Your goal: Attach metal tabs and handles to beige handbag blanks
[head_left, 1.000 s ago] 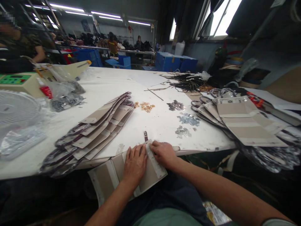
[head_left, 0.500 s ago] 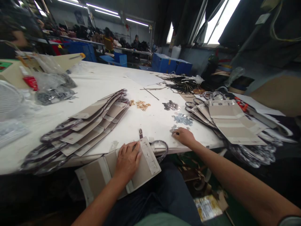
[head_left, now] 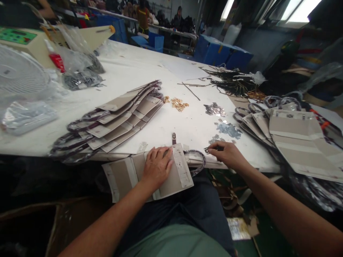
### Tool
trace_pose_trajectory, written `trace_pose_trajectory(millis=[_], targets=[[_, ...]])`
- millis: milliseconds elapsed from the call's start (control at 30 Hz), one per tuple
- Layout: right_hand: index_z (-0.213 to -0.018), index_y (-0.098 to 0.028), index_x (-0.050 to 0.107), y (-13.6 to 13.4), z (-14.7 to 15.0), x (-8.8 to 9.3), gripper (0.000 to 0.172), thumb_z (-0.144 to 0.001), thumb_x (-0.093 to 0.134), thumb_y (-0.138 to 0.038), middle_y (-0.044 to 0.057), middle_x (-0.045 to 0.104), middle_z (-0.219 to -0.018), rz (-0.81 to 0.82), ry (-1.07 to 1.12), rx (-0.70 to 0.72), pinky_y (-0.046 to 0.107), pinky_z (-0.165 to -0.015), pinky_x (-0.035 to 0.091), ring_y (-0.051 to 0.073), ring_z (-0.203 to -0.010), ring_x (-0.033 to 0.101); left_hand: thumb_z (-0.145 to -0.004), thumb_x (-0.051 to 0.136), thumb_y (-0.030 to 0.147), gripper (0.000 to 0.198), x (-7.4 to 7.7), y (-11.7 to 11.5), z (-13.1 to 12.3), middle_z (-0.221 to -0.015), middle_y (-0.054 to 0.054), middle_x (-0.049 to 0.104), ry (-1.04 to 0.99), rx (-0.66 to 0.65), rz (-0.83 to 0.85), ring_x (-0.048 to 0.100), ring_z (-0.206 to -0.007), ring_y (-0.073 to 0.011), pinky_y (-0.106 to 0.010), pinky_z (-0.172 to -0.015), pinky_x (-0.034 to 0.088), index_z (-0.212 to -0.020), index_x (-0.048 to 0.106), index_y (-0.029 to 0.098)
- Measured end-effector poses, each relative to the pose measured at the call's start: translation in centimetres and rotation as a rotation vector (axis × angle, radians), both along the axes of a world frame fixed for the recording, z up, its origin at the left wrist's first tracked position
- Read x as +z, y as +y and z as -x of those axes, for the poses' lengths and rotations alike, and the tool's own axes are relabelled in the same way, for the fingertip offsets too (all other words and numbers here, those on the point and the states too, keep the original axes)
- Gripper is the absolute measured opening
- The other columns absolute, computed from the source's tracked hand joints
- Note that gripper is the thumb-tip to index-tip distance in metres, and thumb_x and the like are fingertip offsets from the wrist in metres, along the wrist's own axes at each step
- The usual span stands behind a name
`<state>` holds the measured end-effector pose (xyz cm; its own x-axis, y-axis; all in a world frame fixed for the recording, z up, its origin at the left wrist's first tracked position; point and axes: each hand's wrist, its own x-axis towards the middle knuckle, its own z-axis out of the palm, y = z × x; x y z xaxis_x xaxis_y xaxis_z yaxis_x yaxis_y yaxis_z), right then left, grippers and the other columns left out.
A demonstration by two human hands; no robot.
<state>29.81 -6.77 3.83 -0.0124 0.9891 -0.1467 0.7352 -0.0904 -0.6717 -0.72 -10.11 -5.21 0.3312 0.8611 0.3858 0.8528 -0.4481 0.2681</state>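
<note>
A beige bag panel (head_left: 175, 178) with white strips lies across my lap and the table's front edge. My left hand (head_left: 157, 167) rests flat on it, fingers spread. My right hand (head_left: 226, 154) hovers at the table edge to the right of the panel, its fingers pinched on a small silver metal piece (head_left: 207, 150). A small dark clasp (head_left: 174, 137) lies just beyond the panel's top. A looped patterned handle (head_left: 197, 161) sticks out from the panel's right side.
A fanned stack of beige panels (head_left: 120, 117) lies on the white table (head_left: 125, 75) to the left, another stack (head_left: 294, 132) to the right. Gold fittings (head_left: 179, 104) and silver pieces (head_left: 227, 129) lie between. A fan (head_left: 18, 73), plastic bags and a machine stand far left.
My right hand left the panel, reached to the silver pieces, and has come back toward the panel with one pinched. My left hand stays on the panel. The camera tilted down.
</note>
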Motion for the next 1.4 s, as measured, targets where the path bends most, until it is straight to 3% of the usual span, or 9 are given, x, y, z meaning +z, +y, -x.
trace_pose_trajectory(millis=[133, 267, 467, 733, 867, 1100, 1233, 1400], targets=[[-0.087, -0.020, 0.076, -2.7, 6.7, -1.2, 0.020, -0.083, 0.070, -0.038, 0.000, 0.070, -0.068, 0.154, 0.241, 0.147, 0.027, -0.056, 0.044, 0.015, -0.057, 0.059, -0.101, 0.056, 0.032, 0.048, 0.1, -0.1, 0.0, -0.142, -0.012, 0.063, -0.010, 0.010, 0.001, 0.053, -0.132, -0.0308, -0.053, -0.124, 0.033, -0.148, 0.058, 0.020], [-0.085, -0.021, 0.077, -3.2, 10.1, -3.7, 0.013, -0.084, 0.069, -0.031, 0.001, 0.076, -0.082, 0.031, 0.147, 0.180, 0.030, -0.072, 0.048, 0.018, -0.077, 0.067, -0.100, 0.059, 0.031, 0.049, 0.2, -0.2, 0.0, -0.142, -0.012, 0.063, -0.024, 0.009, 0.004, 0.053, -0.133, -0.0302, -0.052, -0.124, 0.034, -0.147, 0.058, 0.021], [-0.085, -0.021, 0.077, -3.2, 10.3, -4.1, 0.014, -0.086, 0.066, -0.029, 0.002, 0.077, -0.083, -0.030, 0.001, 0.171, 0.031, -0.074, 0.047, 0.019, -0.078, 0.069, -0.100, 0.059, 0.032, 0.048, 0.1, -0.3, 0.0, -0.142, -0.011, 0.063, -0.041, 0.018, 0.002, 0.053, -0.132, -0.0295, -0.052, -0.124, 0.034, -0.148, 0.058, 0.022], [-0.095, -0.022, 0.077, -3.1, 10.1, -4.7, 0.016, -0.084, 0.068, -0.030, 0.001, 0.076, -0.081, 0.034, 0.061, 0.112, 0.030, -0.070, 0.048, 0.019, -0.075, 0.069, -0.100, 0.058, 0.032, 0.049, -0.1, -0.3, 0.0, -0.142, -0.011, 0.063, -0.056, 0.013, -0.006, 0.053, -0.133, -0.0300, -0.052, -0.124, 0.034, -0.148, 0.058, 0.023], [-0.103, -0.025, 0.076, -3.6, 10.3, -4.9, 0.017, -0.089, 0.067, -0.030, 0.001, 0.076, -0.082, -0.055, -0.106, 0.152, 0.031, -0.074, 0.048, 0.020, -0.077, 0.070, -0.101, 0.057, 0.033, 0.049, -0.2, -0.3, 0.1, -0.143, -0.011, 0.063, -0.050, 0.013, 0.001, 0.052, -0.134, -0.0300, -0.052, -0.124, 0.034, -0.149, 0.057, 0.021], [-0.111, -0.028, 0.075, -4.7, 10.9, -4.7, 0.018, -0.099, 0.063, -0.034, 0.003, 0.078, -0.105, -0.212, -0.383, 0.250, 0.030, -0.076, 0.046, 0.022, -0.093, 0.072, -0.101, 0.058, 0.032, 0.049, 0.0, -0.2, 0.2, -0.144, -0.011, 0.062, -0.030, 0.006, -0.001, 0.051, -0.135, -0.0302, -0.051, -0.125, 0.032, -0.148, 0.057, 0.020], [-0.113, -0.031, 0.075, -5.1, 10.8, -4.4, 0.025, -0.105, 0.053, -0.039, 0.004, 0.075, -0.100, -0.237, -0.524, 0.335, 0.029, -0.068, 0.042, 0.020, -0.086, 0.070, -0.101, 0.057, 0.029, 0.047, 0.2, -0.1, 0.3, -0.142, -0.012, 0.063, -0.008, 0.007, -0.048, 0.054, -0.133, -0.0308, -0.052, -0.123, 0.034, -0.147, 0.058, 0.020], [-0.125, -0.034, 0.071, -4.9, 10.2, -5.2, 0.027, -0.106, 0.052, -0.039, 0.003, 0.073, -0.102, -0.275, -0.511, 0.378, 0.027, -0.066, 0.042, 0.018, -0.081, 0.068, -0.100, 0.056, 0.025, 0.046, -0.3, 0.7, 0.6, -0.140, -0.013, 0.065, 0.026, -0.005, -0.161, 0.056, -0.129, -0.0320, -0.054, -0.118, 0.039, -0.146, 0.059, 0.019]])
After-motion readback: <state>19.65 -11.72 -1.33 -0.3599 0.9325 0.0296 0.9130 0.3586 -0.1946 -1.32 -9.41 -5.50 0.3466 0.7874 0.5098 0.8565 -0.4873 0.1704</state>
